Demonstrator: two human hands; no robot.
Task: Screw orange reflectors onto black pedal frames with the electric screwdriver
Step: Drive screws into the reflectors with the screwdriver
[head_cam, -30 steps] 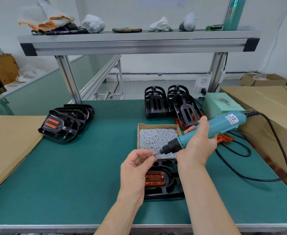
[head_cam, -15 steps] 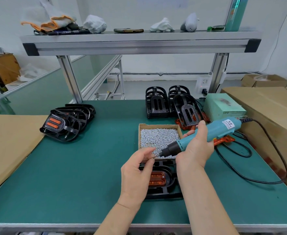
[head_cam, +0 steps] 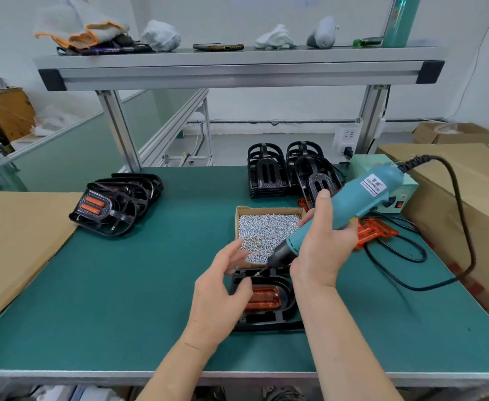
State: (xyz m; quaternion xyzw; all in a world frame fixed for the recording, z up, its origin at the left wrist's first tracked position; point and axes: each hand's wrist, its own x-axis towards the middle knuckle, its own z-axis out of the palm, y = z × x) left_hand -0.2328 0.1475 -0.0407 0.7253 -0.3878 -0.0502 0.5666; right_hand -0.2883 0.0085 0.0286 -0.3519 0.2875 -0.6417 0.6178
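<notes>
A black pedal frame (head_cam: pixel 278 315) lies flat on the green mat in front of me, with an orange reflector (head_cam: pixel 263 298) seated in its middle. My right hand (head_cam: pixel 324 244) grips the teal electric screwdriver (head_cam: pixel 350 206); its dark tip, with a screw on it, points down-left at the frame's far edge. My left hand (head_cam: pixel 217 293) hovers over the frame's left side, fingers loosely spread and holding nothing, thumb near the reflector.
A cardboard box of silver screws (head_cam: pixel 266 233) sits just behind the frame. Finished pedals (head_cam: pixel 116 206) are stacked at the left, bare black frames (head_cam: pixel 269 172) at the back, loose orange reflectors (head_cam: pixel 373 231) at the right. The screwdriver's black cable (head_cam: pixel 411 256) loops over the right mat.
My left hand has let go of the screw at the bit and opened, dropping toward the frame. The screwdriver tip has swung down to the frame's far edge.
</notes>
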